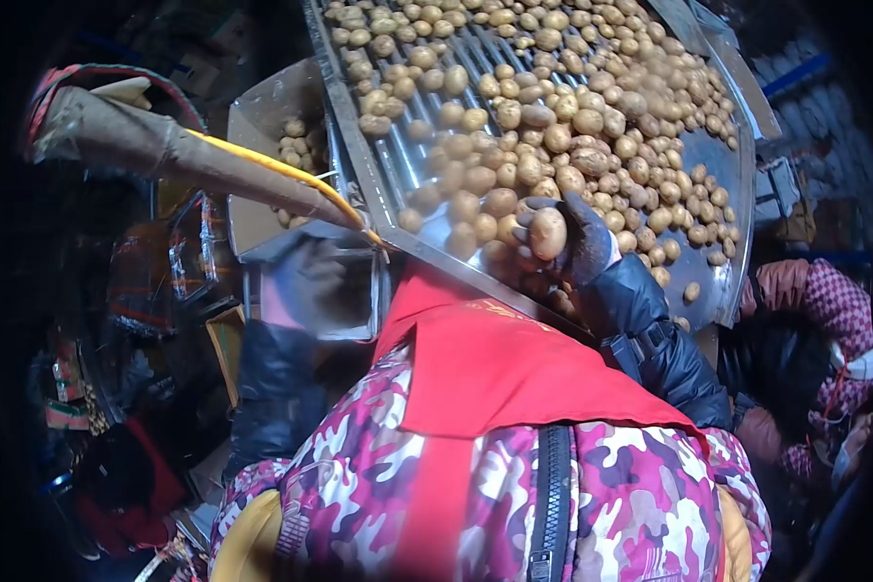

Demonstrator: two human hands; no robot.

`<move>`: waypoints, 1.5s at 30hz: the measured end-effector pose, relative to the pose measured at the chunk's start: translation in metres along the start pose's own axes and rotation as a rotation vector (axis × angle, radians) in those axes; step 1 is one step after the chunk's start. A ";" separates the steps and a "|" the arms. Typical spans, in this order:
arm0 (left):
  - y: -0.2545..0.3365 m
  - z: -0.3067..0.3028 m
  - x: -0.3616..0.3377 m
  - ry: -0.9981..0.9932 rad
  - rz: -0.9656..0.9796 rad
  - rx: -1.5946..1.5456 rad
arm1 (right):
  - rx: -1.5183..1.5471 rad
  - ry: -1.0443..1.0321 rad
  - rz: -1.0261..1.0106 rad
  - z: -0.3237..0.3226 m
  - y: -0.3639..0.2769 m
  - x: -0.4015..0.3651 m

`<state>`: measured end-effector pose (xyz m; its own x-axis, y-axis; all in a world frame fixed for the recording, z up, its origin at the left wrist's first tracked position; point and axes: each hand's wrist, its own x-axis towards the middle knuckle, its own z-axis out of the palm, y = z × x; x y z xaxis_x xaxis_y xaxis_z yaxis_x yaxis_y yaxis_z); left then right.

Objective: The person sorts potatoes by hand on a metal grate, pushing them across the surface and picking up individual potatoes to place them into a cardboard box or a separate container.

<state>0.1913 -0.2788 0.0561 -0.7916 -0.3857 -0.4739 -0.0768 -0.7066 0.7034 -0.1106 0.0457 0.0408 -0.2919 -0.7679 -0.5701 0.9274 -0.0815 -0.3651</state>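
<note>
Many potatoes (592,121) lie across a metal sorting table (393,165) with a slatted or roller-like bed. At its near edge my right hand (589,238), in a dark glove, is closed around one pale potato (549,234), held just above the others. My left hand (308,276), also gloved, is off to the left of the table, over a grey-rimmed bin (364,335). Motion smears its fingers, so I cannot make out their shape or whether they hold anything. Some potatoes left of my right hand are blurred too.
A cardboard box (257,107) with potatoes stands left of the table. A thick pole (184,150) with a yellow cord slants above it, reaching the table's left edge. On the right, another person (839,310) in a checked sleeve is close to the table.
</note>
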 end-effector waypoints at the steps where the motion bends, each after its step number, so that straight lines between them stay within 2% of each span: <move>1: -0.014 0.035 -0.009 0.003 -0.078 0.163 | -0.003 -0.078 -0.032 -0.001 0.005 0.001; 2: -0.029 0.069 -0.019 -0.006 -0.155 0.319 | -0.300 -0.042 -0.093 0.035 0.009 -0.019; 5: -0.076 0.129 -0.002 -0.195 -0.146 -0.003 | -0.752 -0.215 -0.275 0.050 0.027 -0.029; 6: -0.085 0.139 0.008 -0.260 -0.165 -0.125 | -0.691 -0.257 -0.202 0.052 0.034 -0.033; 7: -0.091 0.144 0.015 -0.323 -0.185 -0.248 | -0.328 -0.214 0.073 0.056 0.038 -0.034; 8: -0.094 0.135 0.019 -0.307 -0.225 -0.185 | -0.442 -0.241 0.030 0.054 0.037 -0.039; 10: -0.093 0.086 0.024 -0.267 -0.292 -0.058 | -0.738 -0.066 -0.133 0.022 0.026 -0.024; 11: -0.090 0.068 0.022 -0.243 -0.322 0.010 | -0.954 0.050 -0.280 0.009 0.015 -0.020; 13: -0.057 0.073 -0.008 -0.147 -0.079 0.215 | -1.453 0.396 -0.603 -0.012 -0.009 -0.012; 15: -0.040 -0.009 0.010 -0.130 -0.089 -0.116 | -1.795 0.654 -0.621 -0.015 -0.035 -0.010; 16: -0.023 -0.034 0.019 -0.093 -0.040 -0.197 | -1.930 0.650 -0.597 -0.024 -0.044 0.000; 17: -0.006 -0.047 0.017 -0.039 0.027 -0.221 | -2.028 0.625 -0.479 -0.008 -0.049 -0.001; 19: 0.011 -0.056 0.010 0.071 0.120 -0.153 | -2.187 0.617 -0.499 -0.015 -0.049 0.024; 21: 0.007 -0.054 0.001 0.136 0.143 -0.099 | -2.158 0.601 -0.399 0.002 -0.053 0.026; 22: -0.002 -0.048 0.002 0.135 0.131 -0.072 | -2.084 0.557 -0.510 -0.002 -0.054 0.030; 23: -0.013 -0.037 0.009 0.105 0.112 -0.055 | -2.050 0.555 -0.477 -0.011 -0.057 0.025; 25: -0.039 -0.010 0.032 0.014 0.050 -0.036 | -1.868 0.574 -0.553 -0.010 -0.060 -0.001; 27: -0.067 0.019 0.062 -0.115 -0.041 -0.019 | -1.767 0.456 -0.321 0.008 -0.065 -0.030; 28: -0.080 0.035 0.077 -0.192 -0.090 -0.012 | -1.800 0.518 -0.406 0.023 -0.056 -0.040; 29: -0.092 0.055 0.095 -0.271 -0.155 -0.009 | -1.740 0.489 -0.791 0.025 -0.041 -0.042; 30: -0.111 0.077 0.111 -0.361 -0.201 0.012 | -1.803 0.270 -0.478 0.026 -0.035 -0.046; 31: -0.126 0.095 0.126 -0.463 -0.260 0.028 | -1.765 0.162 -0.563 0.016 -0.016 -0.036; 32: -0.141 0.122 0.131 -0.490 -0.292 0.110 | -1.772 0.002 -0.800 0.016 -0.005 -0.049; 33: -0.159 0.155 0.137 -0.543 -0.331 0.204 | -1.808 0.024 -0.746 0.021 -0.003 -0.080; 34: -0.175 0.184 0.140 -0.586 -0.355 0.306 | -1.773 0.127 -0.953 -0.002 0.007 -0.077; 35: -0.190 0.212 0.138 -0.633 -0.362 0.407 | -1.723 0.243 -0.794 0.000 -0.002 -0.106; 36: -0.198 0.228 0.146 -0.691 -0.375 0.491 | -1.684 0.448 -0.789 -0.004 -0.004 -0.104; 38: -0.220 0.267 0.134 -0.782 -0.369 0.648 | -1.594 0.730 -0.796 -0.045 0.005 -0.122; 39: -0.230 0.282 0.128 -0.824 -0.357 0.716 | -1.528 0.820 -0.930 -0.073 0.017 -0.120; 41: -0.247 0.304 0.112 -0.904 -0.331 0.827 | -1.513 0.905 -0.757 -0.083 0.037 -0.161; 42: -0.254 0.310 0.108 -0.940 -0.321 0.865 | -1.544 0.926 -0.783 -0.096 0.050 -0.165; 43: -0.261 0.311 0.123 -0.954 -0.320 0.915 | -1.574 0.938 -0.789 -0.124 0.052 -0.141; 44: -0.264 0.313 0.124 -0.970 -0.302 0.947 | -1.530 0.997 -0.709 -0.139 0.062 -0.127; 45: -0.266 0.312 0.125 -0.985 -0.286 0.977 | -1.652 0.982 -0.722 -0.165 0.071 -0.105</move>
<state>-0.0760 0.0464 -0.0249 -0.7388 0.5508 -0.3882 -0.3654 0.1566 0.9176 -0.0524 0.2258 -0.0470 -0.9551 -0.2941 0.0362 -0.2700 0.8132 -0.5155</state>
